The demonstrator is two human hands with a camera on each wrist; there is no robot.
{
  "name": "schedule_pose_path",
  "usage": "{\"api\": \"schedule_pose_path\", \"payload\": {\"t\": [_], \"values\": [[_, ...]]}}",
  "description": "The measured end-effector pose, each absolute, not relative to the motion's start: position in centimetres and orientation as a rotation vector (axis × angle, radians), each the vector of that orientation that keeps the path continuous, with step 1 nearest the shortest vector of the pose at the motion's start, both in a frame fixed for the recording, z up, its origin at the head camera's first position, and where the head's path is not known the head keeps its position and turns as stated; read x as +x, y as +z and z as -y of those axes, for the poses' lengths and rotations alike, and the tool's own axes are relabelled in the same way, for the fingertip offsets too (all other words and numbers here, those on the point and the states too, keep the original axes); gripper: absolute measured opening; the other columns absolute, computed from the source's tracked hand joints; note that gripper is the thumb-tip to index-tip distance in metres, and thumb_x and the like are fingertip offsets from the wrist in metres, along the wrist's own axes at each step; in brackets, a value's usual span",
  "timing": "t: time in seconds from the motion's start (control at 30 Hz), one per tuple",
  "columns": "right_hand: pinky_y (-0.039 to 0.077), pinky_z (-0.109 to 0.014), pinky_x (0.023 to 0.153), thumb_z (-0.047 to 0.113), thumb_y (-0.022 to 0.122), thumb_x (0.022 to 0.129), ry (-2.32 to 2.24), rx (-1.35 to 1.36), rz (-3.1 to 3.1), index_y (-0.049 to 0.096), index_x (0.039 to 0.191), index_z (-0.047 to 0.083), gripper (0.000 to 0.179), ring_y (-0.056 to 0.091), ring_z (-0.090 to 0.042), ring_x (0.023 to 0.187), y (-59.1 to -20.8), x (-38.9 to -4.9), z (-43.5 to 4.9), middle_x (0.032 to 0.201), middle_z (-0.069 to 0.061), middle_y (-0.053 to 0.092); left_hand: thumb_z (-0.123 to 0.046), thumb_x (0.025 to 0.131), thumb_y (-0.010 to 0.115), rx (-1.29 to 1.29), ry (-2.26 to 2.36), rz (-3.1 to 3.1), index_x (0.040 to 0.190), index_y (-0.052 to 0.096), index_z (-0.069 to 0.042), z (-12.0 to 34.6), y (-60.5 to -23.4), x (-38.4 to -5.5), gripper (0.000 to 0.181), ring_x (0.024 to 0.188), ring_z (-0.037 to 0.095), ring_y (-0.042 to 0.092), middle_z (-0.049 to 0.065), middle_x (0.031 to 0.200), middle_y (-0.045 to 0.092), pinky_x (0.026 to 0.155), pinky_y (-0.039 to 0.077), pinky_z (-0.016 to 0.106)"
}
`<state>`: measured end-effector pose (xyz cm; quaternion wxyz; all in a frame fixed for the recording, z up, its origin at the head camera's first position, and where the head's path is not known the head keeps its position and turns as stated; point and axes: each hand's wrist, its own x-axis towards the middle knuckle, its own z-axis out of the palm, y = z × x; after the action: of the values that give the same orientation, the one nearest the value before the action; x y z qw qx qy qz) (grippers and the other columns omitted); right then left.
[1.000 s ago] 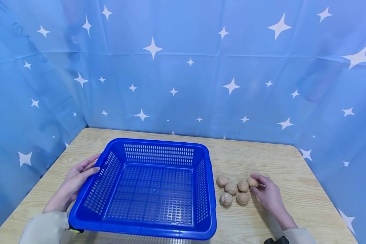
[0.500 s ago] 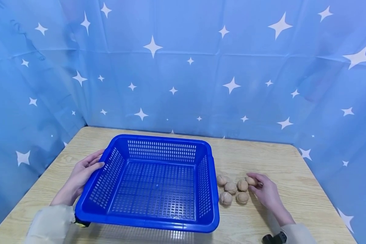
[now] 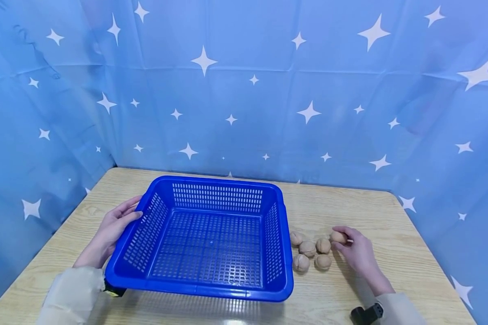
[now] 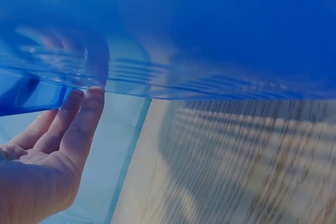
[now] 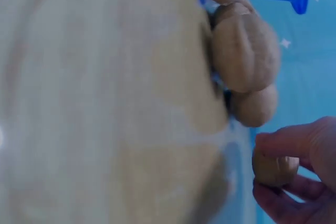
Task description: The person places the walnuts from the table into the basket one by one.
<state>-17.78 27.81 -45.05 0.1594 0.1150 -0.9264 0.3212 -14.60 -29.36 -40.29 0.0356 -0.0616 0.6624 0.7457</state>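
Observation:
A blue plastic basket (image 3: 211, 241) with slotted walls fills the middle of the head view, its inside bare. My left hand (image 3: 113, 230) grips its left rim, thumb over the top edge. From below, the left wrist view shows fingers (image 4: 86, 124) against the basket's underside, with wooden tabletop beneath. Right of the basket, my right hand (image 3: 358, 253) pinches a walnut (image 3: 338, 237) between thumb and fingers. The right wrist view shows this pinched walnut (image 5: 273, 169) apart from the others. Several more walnuts (image 3: 307, 248) lie in a loose cluster between the basket and that hand.
The wooden table (image 3: 390, 225) has rounded far corners. A blue star-patterned curtain (image 3: 244, 90) hangs behind it and along both sides. A black device (image 3: 367, 313) is worn at the right wrist.
The basket has shifted away from me and slightly right with my left hand on it. My right hand has drawn its walnut a little away from the cluster.

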Motion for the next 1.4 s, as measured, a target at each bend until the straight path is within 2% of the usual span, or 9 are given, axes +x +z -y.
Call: {"api": "schedule_pose_path", "payload": {"t": [0.2, 0.33, 0.7, 0.87, 1.13, 1.4], "values": [[0.055, -0.032, 0.066, -0.011, 0.073, 0.072, 0.945, 0.384, 2.576, 0.065, 0.106, -0.005, 0.035, 0.06, -0.036, 0.087, -42.6, -17.9, -27.0, 0.1, -0.021, 0.062, -0.014, 0.094, 0.057, -0.171, 2.353, -1.92, 0.132, 0.044, -0.022, 29.4, -40.3, -14.6, 0.041, 0.085, 0.012, 0.067, -0.013, 0.102, 0.066, 0.068, 0.056, 0.03], [0.055, -0.033, 0.066, -0.01, 0.073, 0.074, 0.942, 0.455, 2.542, 0.064, 0.108, -0.004, 0.036, 0.06, -0.036, 0.087, -40.2, -18.1, -25.8, 0.1, -0.019, 0.062, -0.013, 0.095, 0.056, -0.146, 2.367, -1.876, 0.133, 0.043, -0.023, 29.4, -40.2, -14.5, 0.041, 0.085, 0.013, 0.067, -0.011, 0.103, 0.066, 0.069, 0.056, 0.031], [0.054, -0.04, 0.073, -0.004, 0.071, 0.078, 1.011, 0.59, 2.547, 0.063, 0.113, -0.001, 0.036, 0.06, -0.03, 0.091, -34.8, -19.0, -21.3, 0.105, -0.017, 0.062, -0.019, 0.096, 0.054, -0.174, 2.309, -1.847, 0.147, 0.024, -0.018, 29.6, -39.9, -14.5, 0.059, 0.089, 0.014, 0.066, -0.01, 0.106, 0.064, 0.072, 0.056, 0.033], [0.054, -0.041, 0.074, -0.005, 0.072, 0.078, 1.054, 0.651, 2.529, 0.063, 0.112, -0.002, 0.035, 0.061, -0.031, 0.092, -33.5, -19.3, -19.2, 0.106, -0.019, 0.063, -0.019, 0.096, 0.054, -0.18, 2.306, -1.827, 0.147, 0.023, -0.019, 29.6, -39.9, -14.5, 0.06, 0.089, 0.015, 0.066, -0.01, 0.106, 0.064, 0.071, 0.056, 0.034], [0.055, -0.036, 0.076, -0.004, 0.072, 0.078, 1.076, 0.779, 2.553, 0.062, 0.113, -0.002, 0.036, 0.061, -0.028, 0.092, -32.2, -20.0, -15.6, 0.104, -0.016, 0.063, -0.021, 0.095, 0.056, -0.206, 2.288, -1.821, 0.148, 0.023, -0.02, 29.6, -39.8, -14.5, 0.062, 0.089, 0.015, 0.066, -0.009, 0.106, 0.064, 0.073, 0.055, 0.034], [0.055, -0.035, 0.075, 0.0, 0.071, 0.08, 1.103, 0.94, 2.57, 0.062, 0.114, -0.002, 0.035, 0.061, -0.028, 0.095, -31.6, -20.5, -11.7, 0.109, -0.016, 0.062, -0.024, 0.094, 0.058, -0.206, 2.23, -1.877, 0.151, 0.015, -0.015, 29.7, -39.5, -14.6, 0.071, 0.09, 0.015, 0.066, -0.01, 0.105, 0.064, 0.074, 0.055, 0.033]]}}
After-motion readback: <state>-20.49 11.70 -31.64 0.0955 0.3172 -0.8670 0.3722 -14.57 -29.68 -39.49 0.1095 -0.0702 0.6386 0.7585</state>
